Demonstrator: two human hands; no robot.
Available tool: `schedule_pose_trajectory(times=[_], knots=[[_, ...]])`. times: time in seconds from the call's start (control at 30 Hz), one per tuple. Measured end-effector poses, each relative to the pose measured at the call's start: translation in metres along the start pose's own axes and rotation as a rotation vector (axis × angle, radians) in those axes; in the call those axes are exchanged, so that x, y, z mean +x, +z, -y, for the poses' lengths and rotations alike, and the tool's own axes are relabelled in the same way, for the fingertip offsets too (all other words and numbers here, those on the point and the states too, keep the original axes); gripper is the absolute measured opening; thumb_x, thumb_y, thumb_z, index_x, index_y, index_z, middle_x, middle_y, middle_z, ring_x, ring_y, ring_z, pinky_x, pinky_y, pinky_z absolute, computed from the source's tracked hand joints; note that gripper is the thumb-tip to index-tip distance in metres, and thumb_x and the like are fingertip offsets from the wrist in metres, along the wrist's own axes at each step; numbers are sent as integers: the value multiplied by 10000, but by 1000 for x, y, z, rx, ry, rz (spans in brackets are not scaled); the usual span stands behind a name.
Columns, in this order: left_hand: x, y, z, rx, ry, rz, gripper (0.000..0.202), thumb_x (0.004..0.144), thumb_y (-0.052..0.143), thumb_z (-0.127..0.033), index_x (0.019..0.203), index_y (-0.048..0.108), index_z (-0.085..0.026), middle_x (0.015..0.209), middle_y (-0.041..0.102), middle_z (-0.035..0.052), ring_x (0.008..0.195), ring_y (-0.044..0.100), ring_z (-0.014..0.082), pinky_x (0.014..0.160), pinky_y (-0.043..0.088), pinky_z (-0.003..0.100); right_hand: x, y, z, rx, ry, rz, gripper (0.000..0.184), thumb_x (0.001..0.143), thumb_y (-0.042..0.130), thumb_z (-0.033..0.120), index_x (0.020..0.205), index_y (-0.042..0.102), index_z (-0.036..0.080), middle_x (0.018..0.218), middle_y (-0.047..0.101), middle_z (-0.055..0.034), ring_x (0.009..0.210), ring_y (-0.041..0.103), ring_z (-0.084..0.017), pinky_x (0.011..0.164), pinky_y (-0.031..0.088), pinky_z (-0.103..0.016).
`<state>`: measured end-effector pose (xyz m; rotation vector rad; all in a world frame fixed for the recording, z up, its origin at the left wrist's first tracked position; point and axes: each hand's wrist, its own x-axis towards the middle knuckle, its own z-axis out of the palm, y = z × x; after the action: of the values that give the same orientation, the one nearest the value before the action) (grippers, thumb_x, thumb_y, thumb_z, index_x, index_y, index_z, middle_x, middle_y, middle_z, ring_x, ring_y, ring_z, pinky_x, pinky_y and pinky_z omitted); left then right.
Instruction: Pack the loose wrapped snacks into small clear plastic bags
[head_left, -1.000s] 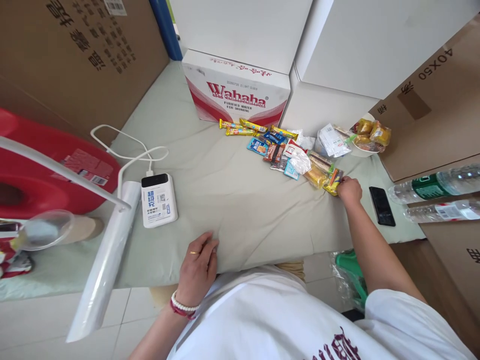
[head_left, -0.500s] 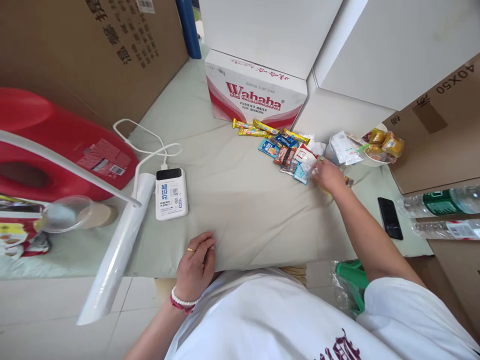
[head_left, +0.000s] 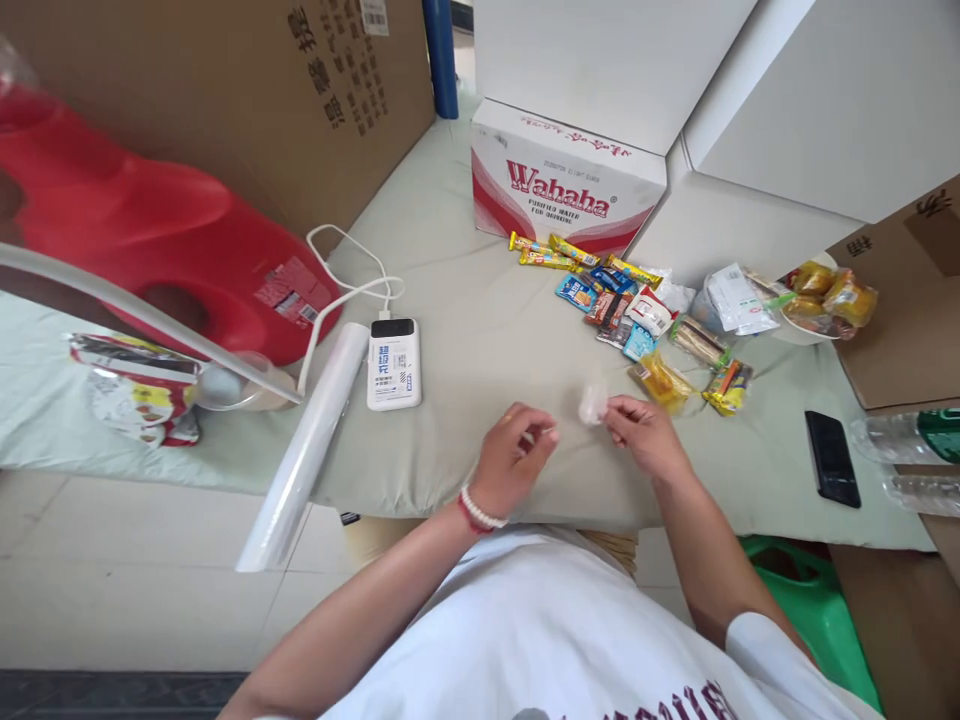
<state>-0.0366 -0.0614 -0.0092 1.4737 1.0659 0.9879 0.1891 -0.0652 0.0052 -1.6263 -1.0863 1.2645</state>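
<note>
My right hand (head_left: 643,436) pinches a small whitish clear plastic packet (head_left: 592,403) by its end, just above the cloth. What is inside the packet is blurred. Facing it, my left hand (head_left: 517,455) is raised with curled fingers and a gap between thumb and fingertips; nothing shows in it. Beyond the right hand lies a pile of wrapped snacks: yellow sticks (head_left: 547,260), a blue packet (head_left: 576,292), a brown packet (head_left: 606,308) and a red-and-white packet (head_left: 649,311). Closest to that hand is an orange-yellow packet (head_left: 663,382), beside a yellow-and-black one (head_left: 727,388).
A white power bank (head_left: 394,370) with a cable lies left, beside a plastic film roll (head_left: 307,450) and a red jug (head_left: 247,270). A water carton (head_left: 562,190) stands behind. On the right are a bowl of wrapped buns (head_left: 806,325), a phone (head_left: 832,460) and bottles (head_left: 900,440).
My right hand has drawn back from the snack pile towards me, bringing the plastic packet. My left hand has risen from the table edge and moved right towards it. The view has shifted left.
</note>
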Motion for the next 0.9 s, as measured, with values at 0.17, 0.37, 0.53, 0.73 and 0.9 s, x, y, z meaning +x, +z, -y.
schedule_pose_trajectory(times=[0.17,0.37,0.53,0.73,0.9], knots=[[24,26,13,-179,-155,11,278,796,751,-449,802,658,-187,770,615,-1,719,558,134,639,433,247,-17,26,-4,50,-48,50,397,738,820,569,759,722,185,619,557,32,576,416,-98,556,331,-249],[18,16,30,-585,-375,-100,416,686,865,-499,745,597,-187,683,572,-48,652,510,97,655,452,244,-19,11,-25,352,127,-101,479,669,865,592,773,603,205,688,555,34,527,362,-75,467,278,-221],[14,10,19,-808,-472,-131,488,616,931,-487,744,570,-184,804,615,-34,775,599,120,745,554,293,-27,4,-32,31,-45,-342,410,842,707,608,850,615,208,722,556,17,584,424,-115,507,347,-247],[16,9,14,-762,-466,-98,520,620,928,-505,700,530,-181,759,641,-26,749,615,134,706,562,299,-35,11,-14,-549,-665,-137,266,926,707,459,1066,689,233,1023,669,-72,874,594,-207,788,502,-356],[17,7,13,-788,-496,-102,519,641,917,-513,715,519,-189,778,639,-20,770,625,142,728,583,319,-27,34,-17,-642,-625,65,217,1016,550,380,1025,727,254,971,702,-92,921,606,-248,824,502,-388]])
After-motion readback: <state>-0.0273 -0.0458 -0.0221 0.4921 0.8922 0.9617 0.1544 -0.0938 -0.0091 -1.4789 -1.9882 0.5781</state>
